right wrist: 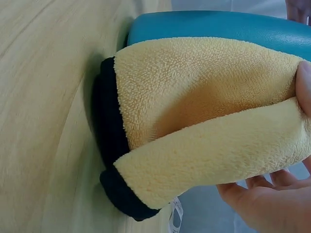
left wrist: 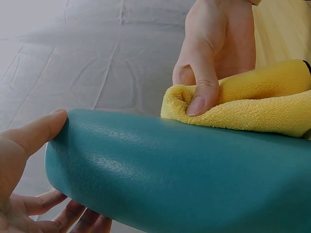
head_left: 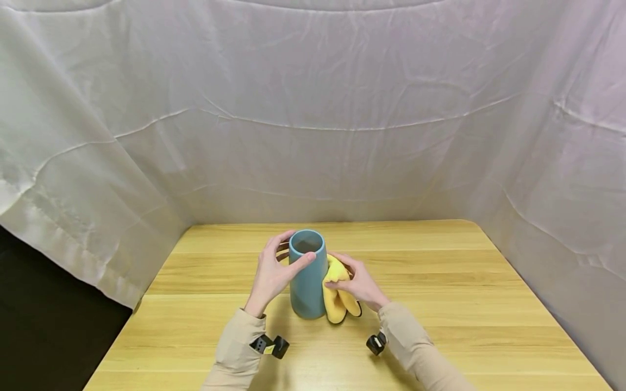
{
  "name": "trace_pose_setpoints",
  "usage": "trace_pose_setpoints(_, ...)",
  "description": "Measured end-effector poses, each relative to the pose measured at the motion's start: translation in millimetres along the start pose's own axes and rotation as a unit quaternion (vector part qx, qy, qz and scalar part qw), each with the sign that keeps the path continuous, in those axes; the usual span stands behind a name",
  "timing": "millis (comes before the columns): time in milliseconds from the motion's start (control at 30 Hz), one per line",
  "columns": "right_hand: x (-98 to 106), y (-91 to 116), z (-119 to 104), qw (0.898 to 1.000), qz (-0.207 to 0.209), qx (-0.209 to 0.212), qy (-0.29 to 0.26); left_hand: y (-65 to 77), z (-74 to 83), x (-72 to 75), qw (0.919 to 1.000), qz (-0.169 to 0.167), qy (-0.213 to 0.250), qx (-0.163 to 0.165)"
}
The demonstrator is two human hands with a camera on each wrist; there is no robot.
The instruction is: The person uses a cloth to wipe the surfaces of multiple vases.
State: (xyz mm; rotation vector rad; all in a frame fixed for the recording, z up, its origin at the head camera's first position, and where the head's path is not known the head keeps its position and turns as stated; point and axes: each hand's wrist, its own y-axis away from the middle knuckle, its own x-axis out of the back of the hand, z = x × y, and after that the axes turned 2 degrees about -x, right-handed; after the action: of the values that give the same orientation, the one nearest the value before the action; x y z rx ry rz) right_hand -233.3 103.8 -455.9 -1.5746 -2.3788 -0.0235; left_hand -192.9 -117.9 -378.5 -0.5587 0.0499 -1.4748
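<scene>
A tall blue vase [head_left: 307, 290] with an open round mouth stands upright on the wooden table. My left hand [head_left: 272, 271] holds it near the rim, thumb at the front and fingers round the far left side. A folded yellow towel [head_left: 335, 307] with dark edging hangs against the vase's right side. Its upper part is pinched by my right hand [head_left: 363, 283], with the thumb on the near face, as the left wrist view shows. In the right wrist view the towel's dark edge [right wrist: 109, 116] hangs down close to the tabletop.
The wooden table [head_left: 440, 304] spreads out around both hands. Pale grey curtains [head_left: 342, 136] hang behind it and along both sides. A dark area [head_left: 44, 320] lies beyond the left edge. Each sleeve cuff carries a small black camera [head_left: 281, 346].
</scene>
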Motion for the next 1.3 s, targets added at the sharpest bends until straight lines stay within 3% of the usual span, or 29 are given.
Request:
trace_pose_setpoints(433, 0.0, 0.7, -7.2, 1.000, 0.004, -0.006, -0.014, 0.7, 0.8, -0.2, 1.0000, 0.000, 0.001, 0.004)
trace_pose_setpoints(933, 3.2, -10.2, -62.2, 0.997, 0.035, 0.069, -0.001, 0.3, -0.4, -0.8, 0.9999, 0.006, 0.007, -0.006)
trace_pose_setpoints(1300, 4.6, -10.8, -60.2, 0.997, 0.030, 0.064, 0.006, -0.1, 0.3, -1.4, 1.0000, 0.004, 0.003, 0.001)
